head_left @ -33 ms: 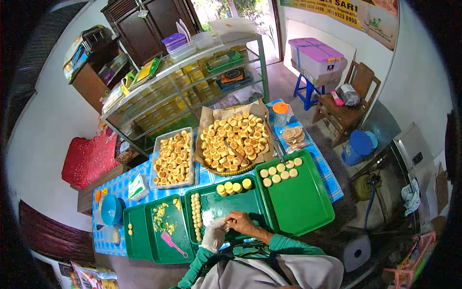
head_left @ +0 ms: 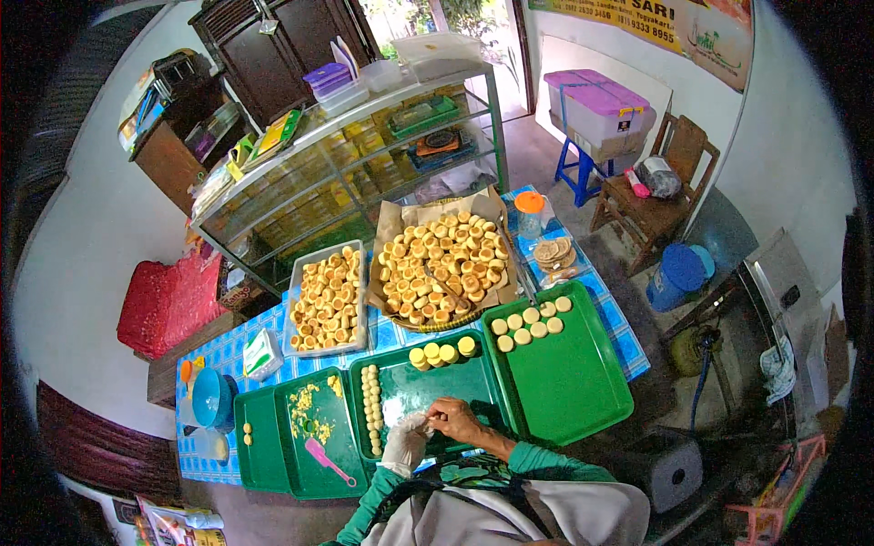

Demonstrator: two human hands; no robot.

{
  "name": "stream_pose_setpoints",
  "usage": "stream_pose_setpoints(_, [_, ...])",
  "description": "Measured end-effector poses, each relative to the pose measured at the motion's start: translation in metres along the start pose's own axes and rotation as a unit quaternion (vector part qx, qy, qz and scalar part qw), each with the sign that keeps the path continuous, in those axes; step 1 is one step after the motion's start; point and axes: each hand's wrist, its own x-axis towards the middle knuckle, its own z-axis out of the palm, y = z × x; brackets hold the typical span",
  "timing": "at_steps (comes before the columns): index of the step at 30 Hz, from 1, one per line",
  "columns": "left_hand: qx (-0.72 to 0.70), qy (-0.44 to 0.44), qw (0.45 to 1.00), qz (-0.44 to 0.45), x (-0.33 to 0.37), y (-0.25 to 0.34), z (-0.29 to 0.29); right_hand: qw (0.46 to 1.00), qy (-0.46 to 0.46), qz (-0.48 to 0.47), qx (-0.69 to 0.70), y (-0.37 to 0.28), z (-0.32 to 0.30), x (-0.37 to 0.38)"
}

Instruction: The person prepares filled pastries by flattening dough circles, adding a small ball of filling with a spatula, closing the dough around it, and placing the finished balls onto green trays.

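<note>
My left hand (head_left: pixel 404 445), in a white glove, and my bare right hand (head_left: pixel 458 422) meet over the near edge of the middle green tray (head_left: pixel 417 386). Both sets of fingers are drawn together at the tips. Whatever they pinch is too small and too covered to make out. A row of small pale dough balls (head_left: pixel 372 400) runs along this tray's left side, beside the glove. Several yellow round pieces (head_left: pixel 441 353) stand at its far edge. Farther right, a brighter green tray (head_left: pixel 575 387) carries flat pale dough rounds (head_left: pixel 523 336) in its far left corner.
On the left, a green tray (head_left: pixel 334 473) holds yellow crumbs (head_left: pixel 306 411) and a pink spatula (head_left: pixel 328 461). Behind the trays are a plastic box of baked buns (head_left: pixel 326 305) and a paper-lined basket (head_left: pixel 391 218) heaped with more. A blue bowl (head_left: pixel 211 397) and orange-lidded jug (head_left: pixel 530 217) flank them.
</note>
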Motion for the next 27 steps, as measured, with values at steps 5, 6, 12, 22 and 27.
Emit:
stream_pose_setpoints(5, [0.015,0.003,1.000,-0.002,-0.001,0.002,0.008,1.000,-0.011,0.008,0.006,0.006,-0.006,0.003])
stream_pose_setpoints(6, [0.017,-0.015,1.000,-0.005,0.000,0.000,0.003,1.000,-0.011,0.009,0.006,0.006,-0.005,0.002])
stream_pose_setpoints(12, [0.171,-0.057,0.979,0.090,0.014,-0.015,-0.023,0.989,0.024,-0.090,-0.115,0.003,-0.002,0.007])
stream_pose_setpoints(22, [0.203,-0.035,0.974,0.095,0.012,-0.023,-0.027,0.974,-0.030,-0.167,-0.149,0.008,-0.004,-0.003])
stream_pose_setpoints(27, [0.617,-0.084,0.760,0.187,0.005,-0.019,-0.028,0.949,-0.093,-0.229,-0.197,0.014,-0.017,-0.008])
